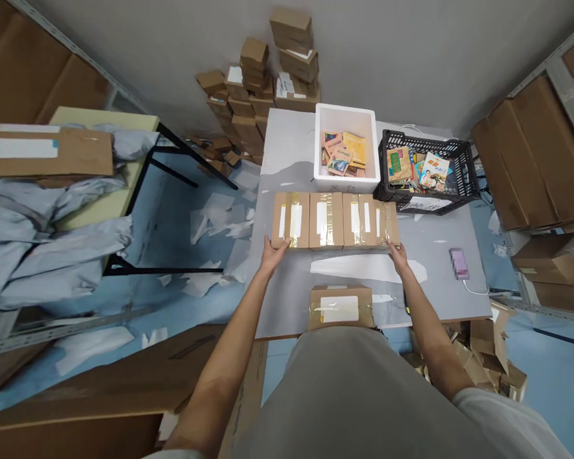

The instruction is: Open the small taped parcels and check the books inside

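Note:
Several taped cardboard boxes (326, 220) stand side by side in a row on the grey-topped table (291, 299). My left hand (272, 256) grips the near left corner of the leftmost cardboard box (291, 220), its thumb against the front edge. At the other end, my right hand (398, 257) grips the near right corner of the rightmost cardboard box (386, 220). The row is held between both hands. Closer to my body lies another taped cardboard box (339, 307) with a white label.
Behind the row are a white foam box (319, 146) and a black plastic crate (469, 172), both holding small books. A phone (458, 263) with a cable lies at right. Cardboard boxes (249, 115) are stacked by the wall. Grey parcels (71, 248) cover a side table.

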A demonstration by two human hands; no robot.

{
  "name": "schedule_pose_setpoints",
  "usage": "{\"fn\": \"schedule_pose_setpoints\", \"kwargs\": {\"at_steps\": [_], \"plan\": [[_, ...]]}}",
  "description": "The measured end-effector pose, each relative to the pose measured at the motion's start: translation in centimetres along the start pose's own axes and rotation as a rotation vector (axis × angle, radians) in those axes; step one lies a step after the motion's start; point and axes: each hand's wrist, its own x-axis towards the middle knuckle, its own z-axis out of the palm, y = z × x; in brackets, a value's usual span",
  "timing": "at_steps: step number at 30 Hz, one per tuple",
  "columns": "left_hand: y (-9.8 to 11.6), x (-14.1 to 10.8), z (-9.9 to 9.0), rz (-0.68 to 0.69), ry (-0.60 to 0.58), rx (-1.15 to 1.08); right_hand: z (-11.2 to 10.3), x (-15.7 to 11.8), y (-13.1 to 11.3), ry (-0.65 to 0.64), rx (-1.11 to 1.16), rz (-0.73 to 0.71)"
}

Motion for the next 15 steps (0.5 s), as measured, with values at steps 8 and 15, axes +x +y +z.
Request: {"fn": "schedule_pose_setpoints", "kwargs": {"at_steps": [8,15], "plan": [[-11.5,-14.2,-0.5,-0.262,-0.158,0.036,-2.8,-15.1,9.8,-0.164,-0.178,0.156],[-18.7,-21.1,-0.1,-0.255,-0.402,0.039,-2.6,-21.6,14.6,-0.236,-0.202,0.114]]}}
